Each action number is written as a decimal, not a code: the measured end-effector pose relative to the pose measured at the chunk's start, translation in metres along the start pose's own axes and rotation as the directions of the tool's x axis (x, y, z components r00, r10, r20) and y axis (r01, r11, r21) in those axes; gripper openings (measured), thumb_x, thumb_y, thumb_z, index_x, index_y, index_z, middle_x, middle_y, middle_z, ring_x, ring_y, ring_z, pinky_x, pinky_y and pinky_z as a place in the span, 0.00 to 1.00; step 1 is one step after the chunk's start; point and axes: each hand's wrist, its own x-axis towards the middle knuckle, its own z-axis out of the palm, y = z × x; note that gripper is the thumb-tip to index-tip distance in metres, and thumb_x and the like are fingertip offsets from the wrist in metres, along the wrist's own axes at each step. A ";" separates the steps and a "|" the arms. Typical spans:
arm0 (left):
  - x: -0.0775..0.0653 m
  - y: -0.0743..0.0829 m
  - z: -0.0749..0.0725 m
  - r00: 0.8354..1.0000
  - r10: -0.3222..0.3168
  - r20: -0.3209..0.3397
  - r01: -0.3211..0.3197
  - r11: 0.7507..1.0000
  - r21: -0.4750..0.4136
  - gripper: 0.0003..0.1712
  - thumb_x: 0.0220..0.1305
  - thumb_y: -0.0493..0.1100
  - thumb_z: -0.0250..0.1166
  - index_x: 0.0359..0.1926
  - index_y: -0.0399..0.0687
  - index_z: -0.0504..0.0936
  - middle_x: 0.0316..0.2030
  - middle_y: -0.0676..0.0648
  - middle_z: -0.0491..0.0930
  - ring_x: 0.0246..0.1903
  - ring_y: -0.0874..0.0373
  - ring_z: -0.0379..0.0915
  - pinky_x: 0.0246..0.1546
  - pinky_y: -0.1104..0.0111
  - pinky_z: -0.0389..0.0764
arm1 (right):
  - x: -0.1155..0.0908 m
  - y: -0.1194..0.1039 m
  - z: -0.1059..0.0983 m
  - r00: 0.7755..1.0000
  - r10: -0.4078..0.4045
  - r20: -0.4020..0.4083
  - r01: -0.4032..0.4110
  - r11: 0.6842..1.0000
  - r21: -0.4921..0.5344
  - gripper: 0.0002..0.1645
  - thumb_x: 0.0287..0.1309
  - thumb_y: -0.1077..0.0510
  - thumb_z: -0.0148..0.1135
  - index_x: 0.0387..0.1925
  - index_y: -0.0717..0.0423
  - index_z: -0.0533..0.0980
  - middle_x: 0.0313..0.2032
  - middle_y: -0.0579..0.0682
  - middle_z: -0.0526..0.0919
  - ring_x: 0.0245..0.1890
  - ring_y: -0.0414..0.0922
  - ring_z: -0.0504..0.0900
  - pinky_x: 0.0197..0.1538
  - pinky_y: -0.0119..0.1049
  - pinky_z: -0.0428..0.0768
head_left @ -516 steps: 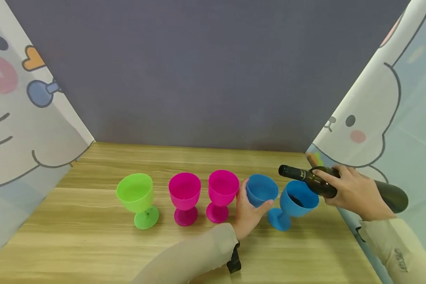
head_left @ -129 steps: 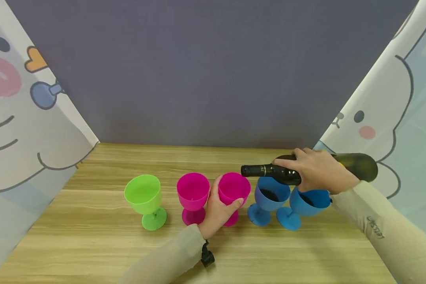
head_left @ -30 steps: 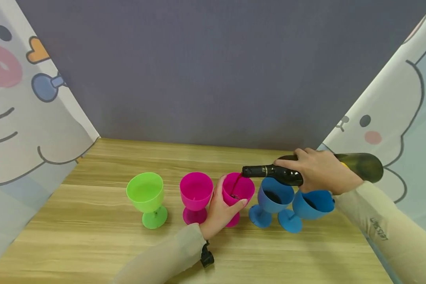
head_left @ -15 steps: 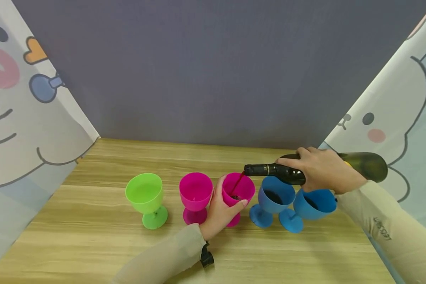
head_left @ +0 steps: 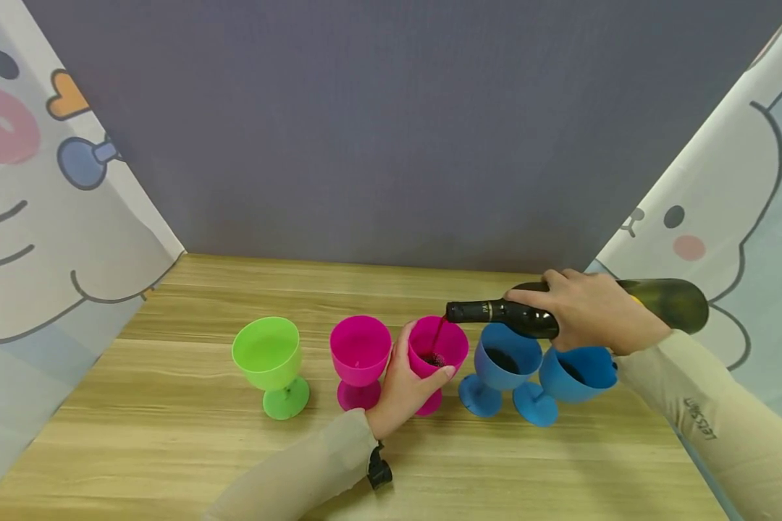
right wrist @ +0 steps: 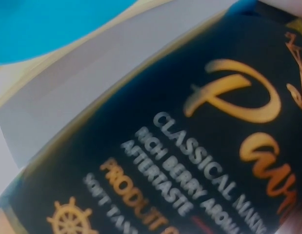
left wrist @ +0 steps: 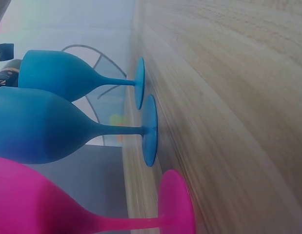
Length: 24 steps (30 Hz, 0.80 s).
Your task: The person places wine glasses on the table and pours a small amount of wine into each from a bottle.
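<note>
My right hand grips a dark wine bottle lying almost level, its mouth over a pink goblet. A thin red stream of wine falls from the mouth into that goblet, where dark liquid has pooled. My left hand holds the same goblet round its bowl, fingers on the left side and thumb across the front. In the right wrist view the bottle's black label fills most of the picture. The left wrist view shows the pink goblet's foot standing on the table.
Two blue goblets with dark liquid inside stand to the right, partly under the bottle. Left of my left hand are a second pink goblet and a green goblet. A grey panel rises behind the wooden table.
Earlier my left hand held a blue goblet; it has since moved left to the pink one. The bottle moved left too, and wine began flowing, the pool in the pink goblet growing.
</note>
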 end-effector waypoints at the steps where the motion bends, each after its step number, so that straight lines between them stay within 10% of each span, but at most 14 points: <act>1: 0.000 0.001 0.000 1.000 0.001 0.001 -0.001 1.000 -0.002 0.49 0.53 0.44 0.72 0.71 0.54 0.54 0.62 0.47 0.65 0.59 0.49 0.64 0.50 0.56 0.77 | 0.000 0.000 -0.001 1.000 0.002 0.002 -0.002 1.000 0.003 0.49 0.20 0.52 0.82 0.55 0.41 0.74 0.27 0.53 0.74 0.21 0.45 0.72 0.16 0.37 0.76; 24: 0.001 0.000 0.000 1.000 -0.009 -0.005 0.009 1.000 0.020 0.49 0.53 0.44 0.72 0.71 0.51 0.54 0.62 0.46 0.65 0.59 0.47 0.63 0.49 0.54 0.78 | 0.002 -0.002 -0.005 0.999 -0.049 -0.004 0.049 0.997 -0.055 0.55 0.16 0.42 0.85 0.56 0.43 0.74 0.26 0.52 0.71 0.20 0.44 0.72 0.15 0.37 0.76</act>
